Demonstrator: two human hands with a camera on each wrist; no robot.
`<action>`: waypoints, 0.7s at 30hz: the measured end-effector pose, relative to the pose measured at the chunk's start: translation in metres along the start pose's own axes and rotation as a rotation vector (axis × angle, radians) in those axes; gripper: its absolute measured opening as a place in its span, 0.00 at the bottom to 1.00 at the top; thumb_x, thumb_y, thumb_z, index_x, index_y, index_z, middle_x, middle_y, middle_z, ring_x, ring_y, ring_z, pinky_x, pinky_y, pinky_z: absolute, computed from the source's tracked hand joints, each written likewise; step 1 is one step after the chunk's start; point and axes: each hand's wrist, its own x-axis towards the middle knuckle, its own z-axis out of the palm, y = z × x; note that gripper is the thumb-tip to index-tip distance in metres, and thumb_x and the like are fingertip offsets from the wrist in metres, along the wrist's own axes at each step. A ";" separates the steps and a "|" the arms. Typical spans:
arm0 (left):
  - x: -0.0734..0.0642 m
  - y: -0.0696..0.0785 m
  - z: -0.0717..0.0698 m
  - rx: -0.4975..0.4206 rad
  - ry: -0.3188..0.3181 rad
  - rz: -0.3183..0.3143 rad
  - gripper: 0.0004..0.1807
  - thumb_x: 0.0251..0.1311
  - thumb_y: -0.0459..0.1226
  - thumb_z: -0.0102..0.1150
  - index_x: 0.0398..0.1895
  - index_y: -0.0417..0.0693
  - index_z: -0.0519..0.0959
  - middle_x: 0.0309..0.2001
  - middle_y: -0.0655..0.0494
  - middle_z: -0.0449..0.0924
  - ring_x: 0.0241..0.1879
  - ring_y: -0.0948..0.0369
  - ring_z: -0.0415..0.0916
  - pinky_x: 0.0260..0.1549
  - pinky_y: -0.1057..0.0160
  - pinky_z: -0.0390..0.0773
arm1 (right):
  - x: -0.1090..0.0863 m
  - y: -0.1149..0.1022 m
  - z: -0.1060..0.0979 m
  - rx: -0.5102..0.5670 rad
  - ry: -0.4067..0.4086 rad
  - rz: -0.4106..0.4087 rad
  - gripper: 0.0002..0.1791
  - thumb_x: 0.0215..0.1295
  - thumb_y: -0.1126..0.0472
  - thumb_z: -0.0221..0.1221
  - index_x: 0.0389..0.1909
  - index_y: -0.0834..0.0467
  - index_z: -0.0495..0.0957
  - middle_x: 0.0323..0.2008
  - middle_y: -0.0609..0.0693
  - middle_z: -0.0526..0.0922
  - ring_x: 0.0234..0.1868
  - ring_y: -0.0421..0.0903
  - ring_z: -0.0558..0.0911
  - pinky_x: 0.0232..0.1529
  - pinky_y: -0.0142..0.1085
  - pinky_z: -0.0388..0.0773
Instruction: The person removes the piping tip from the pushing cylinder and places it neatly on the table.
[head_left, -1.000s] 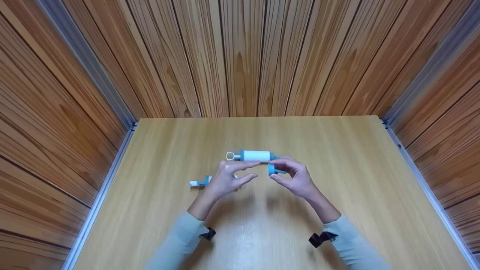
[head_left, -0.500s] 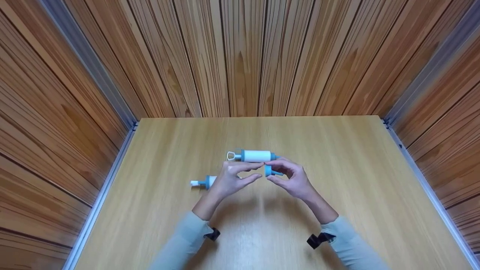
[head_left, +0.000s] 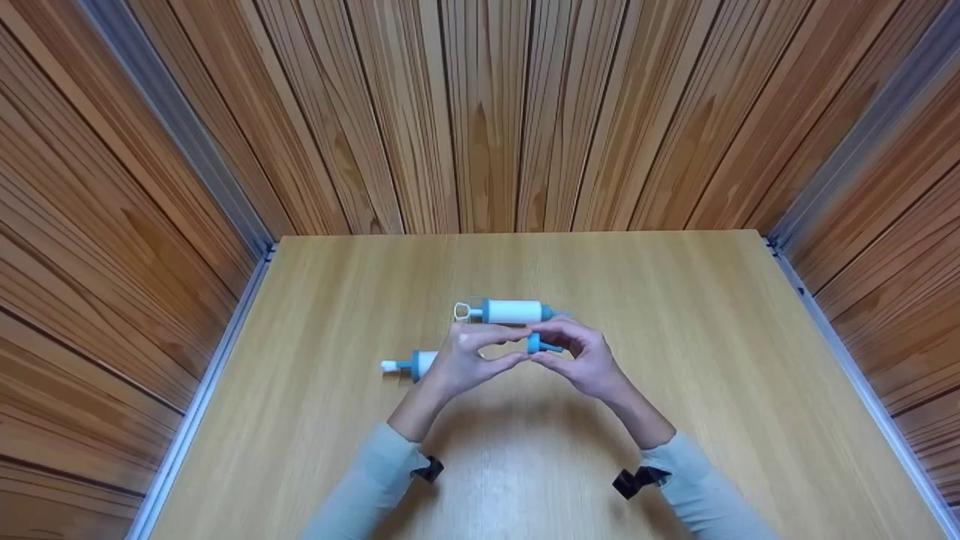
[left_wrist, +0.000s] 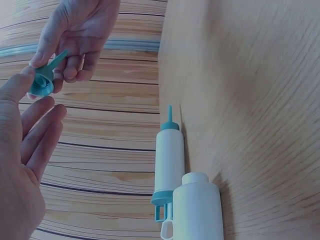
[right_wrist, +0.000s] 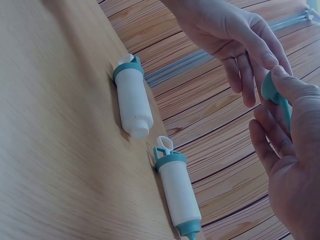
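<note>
A teal nozzle cap (head_left: 533, 343) is held up over the table, its thin spout pointing right. My right hand (head_left: 585, 356) pinches the cap at its rim between thumb and fingertips, with the spout toward the palm. From the other side my left hand (head_left: 469, 360) has its thumb and index finger on opposite edges of the same rim, fingertips meeting those of the right hand. In the left wrist view the open, ringed underside of the cap (left_wrist: 42, 86) faces the left hand. Part of the left index finger is hidden behind the cap in the right wrist view.
A white syringe-shaped toy (head_left: 514, 311) with teal ends and a white ring handle lies behind the hands. A second white body (right_wrist: 134, 100) with a teal collar and bare tip lies partly under the left hand in the head view. Wood-plank walls surround the table (head_left: 337, 285).
My left hand has moved slightly right and the right hand slightly left with the cap, closing the gap. The left fingertips now reach the cap's rim. Both white bodies stay put.
</note>
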 end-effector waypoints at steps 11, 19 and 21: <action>0.003 0.001 -0.001 -0.020 0.007 0.023 0.19 0.68 0.35 0.80 0.60 0.41 0.91 0.58 0.46 0.95 0.57 0.51 0.95 0.60 0.60 0.91 | 0.000 0.001 -0.001 0.016 0.005 -0.003 0.26 0.64 0.82 0.71 0.63 0.71 0.84 0.56 0.48 0.91 0.58 0.35 0.89 0.63 0.30 0.89; 0.006 0.002 -0.004 0.009 0.024 0.067 0.18 0.66 0.32 0.81 0.58 0.40 0.92 0.55 0.45 0.96 0.53 0.50 0.96 0.56 0.60 0.93 | 0.000 -0.001 -0.006 0.016 0.028 0.005 0.27 0.64 0.83 0.70 0.64 0.74 0.81 0.52 0.42 0.91 0.54 0.33 0.89 0.62 0.27 0.88; 0.006 0.002 -0.006 0.004 0.029 0.067 0.18 0.66 0.31 0.81 0.58 0.39 0.92 0.55 0.44 0.96 0.52 0.50 0.97 0.55 0.60 0.93 | -0.001 -0.001 -0.007 0.011 0.034 0.010 0.27 0.64 0.83 0.70 0.64 0.75 0.80 0.51 0.44 0.91 0.54 0.33 0.89 0.61 0.27 0.88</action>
